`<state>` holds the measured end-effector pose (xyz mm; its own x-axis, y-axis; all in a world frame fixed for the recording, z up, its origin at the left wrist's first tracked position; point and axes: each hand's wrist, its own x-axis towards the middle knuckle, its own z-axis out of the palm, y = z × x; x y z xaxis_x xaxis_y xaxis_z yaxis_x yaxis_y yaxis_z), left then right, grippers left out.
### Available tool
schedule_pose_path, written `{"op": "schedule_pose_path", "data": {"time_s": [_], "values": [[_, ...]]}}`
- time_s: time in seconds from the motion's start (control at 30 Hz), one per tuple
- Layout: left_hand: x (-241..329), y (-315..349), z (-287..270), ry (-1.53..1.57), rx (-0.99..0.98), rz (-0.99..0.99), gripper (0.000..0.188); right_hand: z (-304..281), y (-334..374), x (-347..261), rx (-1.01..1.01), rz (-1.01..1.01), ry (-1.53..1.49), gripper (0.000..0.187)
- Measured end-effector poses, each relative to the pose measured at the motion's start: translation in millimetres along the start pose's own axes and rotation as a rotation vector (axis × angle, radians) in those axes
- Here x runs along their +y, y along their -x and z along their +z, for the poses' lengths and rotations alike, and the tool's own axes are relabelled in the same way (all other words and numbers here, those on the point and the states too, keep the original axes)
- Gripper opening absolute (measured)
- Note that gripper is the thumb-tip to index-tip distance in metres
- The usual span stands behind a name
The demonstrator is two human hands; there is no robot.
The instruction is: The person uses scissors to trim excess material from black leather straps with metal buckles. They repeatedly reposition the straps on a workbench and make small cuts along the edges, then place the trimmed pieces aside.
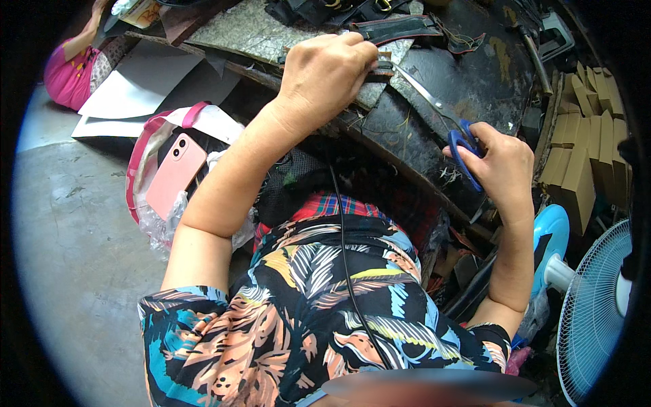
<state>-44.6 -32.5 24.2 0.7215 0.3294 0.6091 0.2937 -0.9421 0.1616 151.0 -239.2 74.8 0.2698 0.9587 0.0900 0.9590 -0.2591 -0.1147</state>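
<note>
My left hand (325, 76) is closed over a short black strap piece (384, 68) with reddish-brown edges, near the front edge of the dark worktable (471, 76). Most of that piece is hidden under my fingers. In my right hand (503, 163) is a pair of scissors with blue handles (464, 157), my thumb and fingers in the loops. The long metal blades (422, 89) point up and left, with their tips beside the strap piece. Just beyond my left hand lies a longer black strap (400, 29) with red edging and loose threads.
A pink phone (176, 175) rests in a pink-and-white bag (133, 186) left of my lap. Flat cardboard boxes (573, 176) and a white fan (593, 312) stand on the right. A long-handled tool (536, 62) lies on the table. Another person (70, 73) sits at the far left.
</note>
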Motion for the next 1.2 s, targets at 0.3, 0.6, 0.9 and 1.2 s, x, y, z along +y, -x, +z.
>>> {"op": "schedule_pose_path", "data": {"time_s": [0.3,0.6,0.9,1.2], "values": [[-7.5,-4.8,7.0,0.008,0.013,-0.101,0.013,-6.1,0.2,-11.4,0.161,-0.210,0.124,0.039],[-7.1,-6.1,3.8,-0.009,0.036,-0.084,0.009,-2.0,0.4,-13.9,0.111,-0.190,0.182,0.034],[-14.3,-15.0,5.6,-0.105,-0.155,0.054,0.011,-19.5,-3.7,-24.4,0.037,-0.094,0.192,0.043],[-12.0,-5.2,21.7,-0.013,-0.102,-0.030,0.013,-23.9,-9.5,-28.1,-0.010,-0.095,0.197,0.043]]}}
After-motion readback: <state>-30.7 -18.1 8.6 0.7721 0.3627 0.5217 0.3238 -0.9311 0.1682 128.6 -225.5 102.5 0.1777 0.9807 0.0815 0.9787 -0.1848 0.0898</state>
